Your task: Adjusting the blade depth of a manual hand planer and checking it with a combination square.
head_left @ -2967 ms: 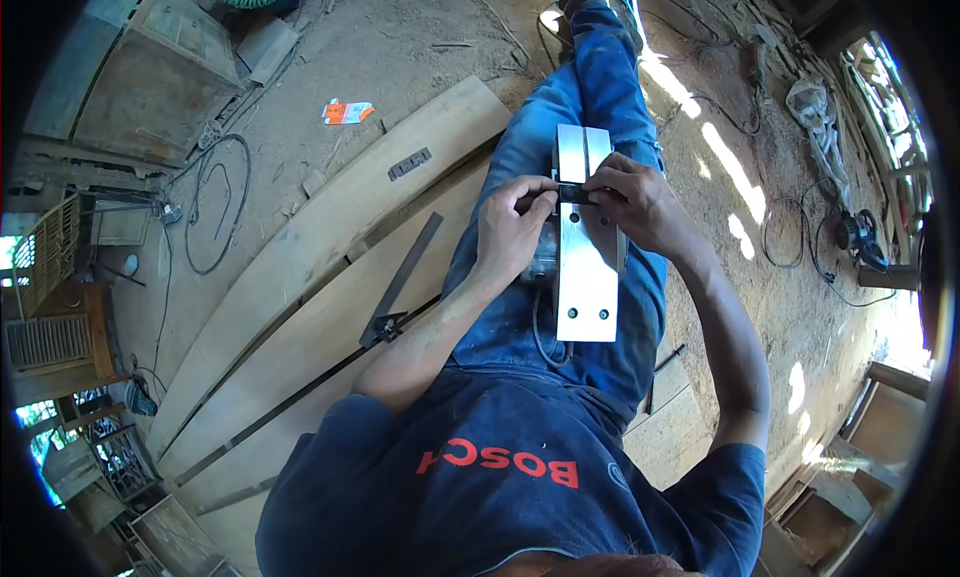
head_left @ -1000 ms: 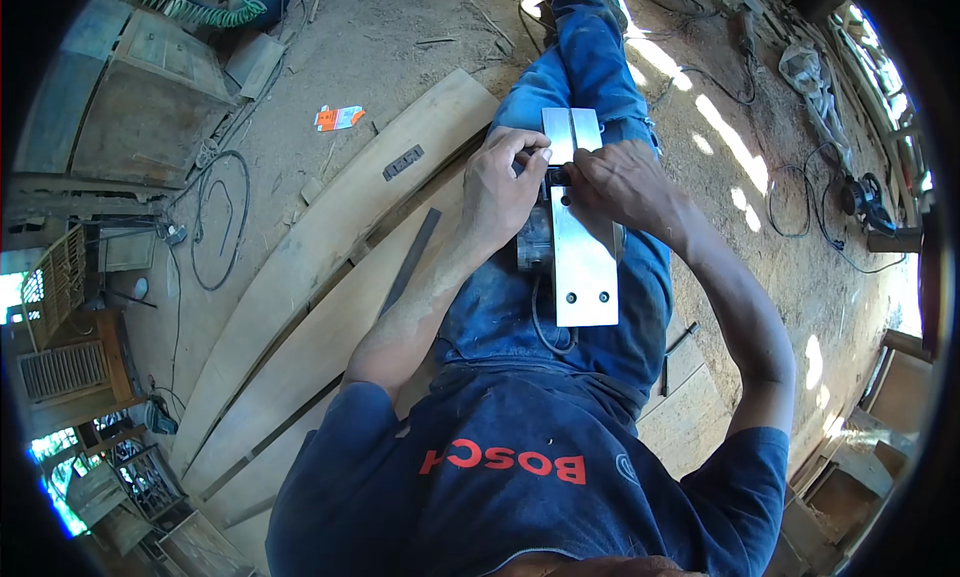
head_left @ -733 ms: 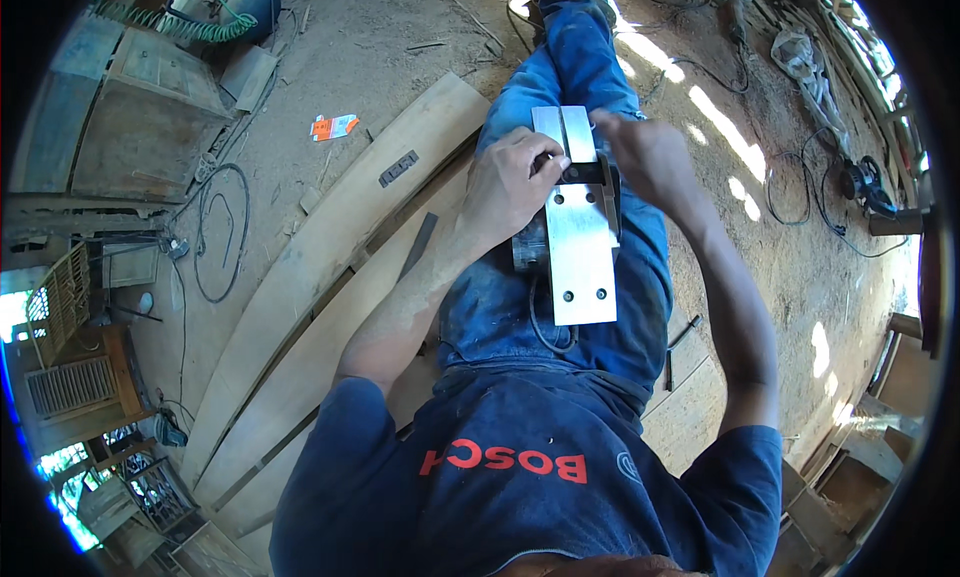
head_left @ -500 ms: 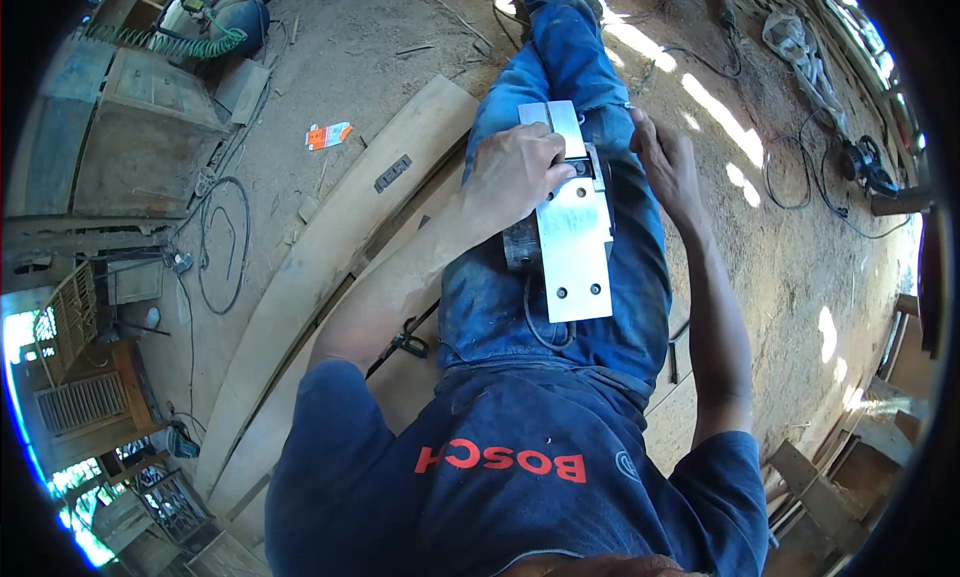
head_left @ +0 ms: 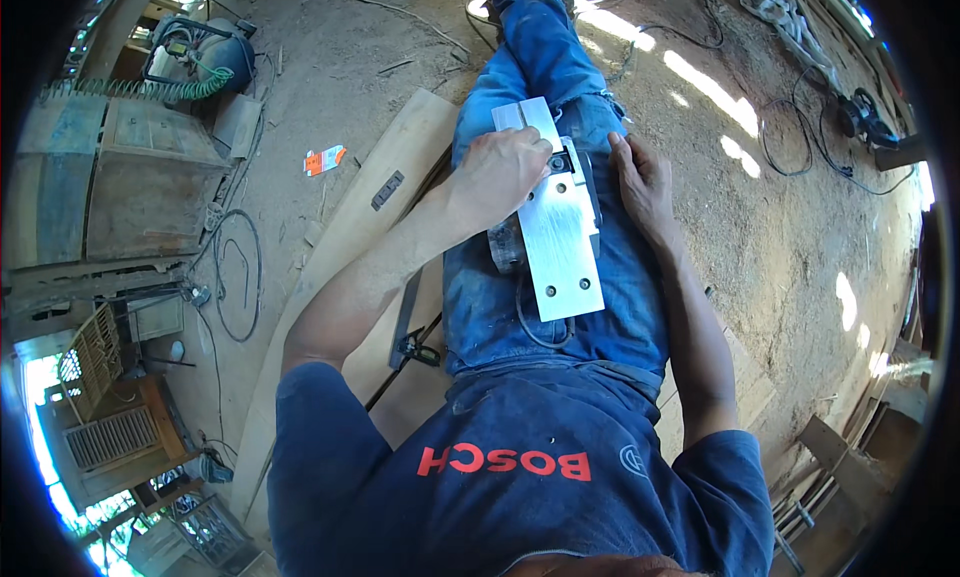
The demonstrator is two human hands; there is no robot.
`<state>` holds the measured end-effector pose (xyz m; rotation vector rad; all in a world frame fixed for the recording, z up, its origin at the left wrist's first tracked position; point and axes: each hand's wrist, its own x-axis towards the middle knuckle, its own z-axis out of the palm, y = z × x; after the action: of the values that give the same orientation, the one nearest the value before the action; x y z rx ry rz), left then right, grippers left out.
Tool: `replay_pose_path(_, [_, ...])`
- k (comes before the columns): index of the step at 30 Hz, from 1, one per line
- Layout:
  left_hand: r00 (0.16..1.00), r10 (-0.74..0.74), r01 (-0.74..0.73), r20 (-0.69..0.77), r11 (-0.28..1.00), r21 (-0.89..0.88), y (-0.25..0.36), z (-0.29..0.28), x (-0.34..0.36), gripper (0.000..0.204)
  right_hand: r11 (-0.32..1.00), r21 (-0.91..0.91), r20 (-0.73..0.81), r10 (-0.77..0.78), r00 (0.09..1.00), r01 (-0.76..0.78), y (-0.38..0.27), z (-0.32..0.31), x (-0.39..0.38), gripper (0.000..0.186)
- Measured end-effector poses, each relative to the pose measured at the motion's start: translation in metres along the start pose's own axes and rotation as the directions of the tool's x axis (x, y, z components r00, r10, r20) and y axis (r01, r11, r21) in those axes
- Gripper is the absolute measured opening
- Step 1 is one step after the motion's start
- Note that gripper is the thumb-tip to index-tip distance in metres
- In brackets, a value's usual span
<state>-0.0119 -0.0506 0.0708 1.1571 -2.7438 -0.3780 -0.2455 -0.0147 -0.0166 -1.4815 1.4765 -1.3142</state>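
An electric planer (head_left: 563, 247) lies upside down across my thighs, its flat silver sole facing up. Its dark body and a loop of cord show at the sides. My left hand (head_left: 502, 175) reaches over the sole with curled fingers, gripping around the cutter slot (head_left: 562, 163); the fingertips are partly hidden. Beside the planer, over my right thigh, my right hand (head_left: 645, 182) has its thumb and fingers closed together. Whatever it holds, if anything, is too small to make out.
Long wooden boards (head_left: 385, 157) lie at my left, one with a dark mortise; a clamp (head_left: 415, 349) rests near my hip. An orange-and-white packet (head_left: 325, 160) is on the dirt floor. Beyond are a compressor (head_left: 215, 57), a cabinet (head_left: 150, 177) and a corded power tool (head_left: 865, 117).
The whole view has shifted slightly. My left hand stays over the cutter slot, its fingers a little more bunched. My right hand remains beside the planer, its thumb closer to the fingers.
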Motion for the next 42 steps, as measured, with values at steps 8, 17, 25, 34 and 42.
replay_pose_path(8, [0.956,0.292,-0.295,-0.04,0.941,-0.168,-0.029,0.001,0.001,0.013,0.998,0.009,-0.003,-0.056,0.998,0.056,0.0,-0.003,-0.006,0.036])
replay_pose_path(17, [0.943,-0.302,0.192,-0.14,0.836,-0.514,-0.015,0.003,-0.026,0.017,0.985,0.0,0.231,-0.168,0.958,0.173,-0.036,-0.015,0.013,0.021])
replay_pose_path(25, [0.612,-0.779,0.245,-0.14,0.355,-0.902,0.031,0.065,-0.058,0.017,0.794,-0.239,0.541,-0.369,0.755,0.559,-0.061,0.02,0.019,0.009])
replay_pose_path(34, [0.479,-0.866,0.182,-0.147,0.261,-0.948,0.047,0.072,-0.065,0.022,0.73,-0.332,0.64,-0.291,0.711,0.597,-0.073,0.038,0.014,0.006])
replay_pose_path(42, [0.536,-0.838,0.159,-0.106,0.224,-0.962,0.048,0.068,-0.062,0.024,0.791,-0.172,0.603,-0.387,0.698,0.587,-0.062,0.027,0.027,0.011])
